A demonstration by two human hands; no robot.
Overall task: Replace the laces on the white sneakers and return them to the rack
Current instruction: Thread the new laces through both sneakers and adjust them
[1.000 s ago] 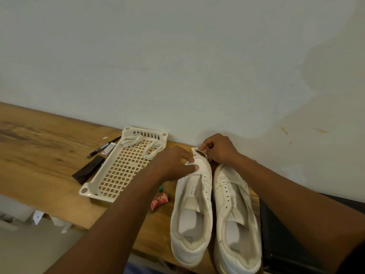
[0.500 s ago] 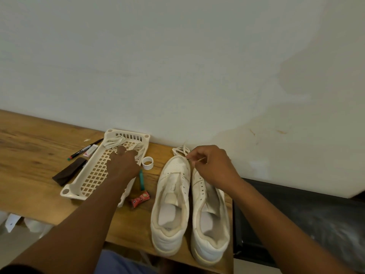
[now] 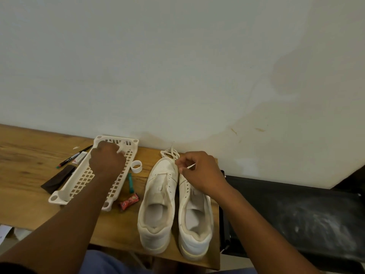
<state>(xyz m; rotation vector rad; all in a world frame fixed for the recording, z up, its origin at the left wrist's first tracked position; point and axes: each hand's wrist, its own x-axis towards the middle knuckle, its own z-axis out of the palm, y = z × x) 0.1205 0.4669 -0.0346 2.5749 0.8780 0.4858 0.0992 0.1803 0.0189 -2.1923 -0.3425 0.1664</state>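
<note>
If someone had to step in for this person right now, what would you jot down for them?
Left hand: reaching into the white basket, fingers curled over what looks like a lace there; the grip itself is hidden.
Right hand: pinching the tip of a lace above the toes of the shoes.
Both white sneakers, left sneaker and right sneaker, stand side by side on the wooden table, heels toward the person. A bundle of lace lies at their toes.
Done: both shoes show bare eyelets.
Left: thread laces through both shoes, then take them to the rack, which is not in view.
</note>
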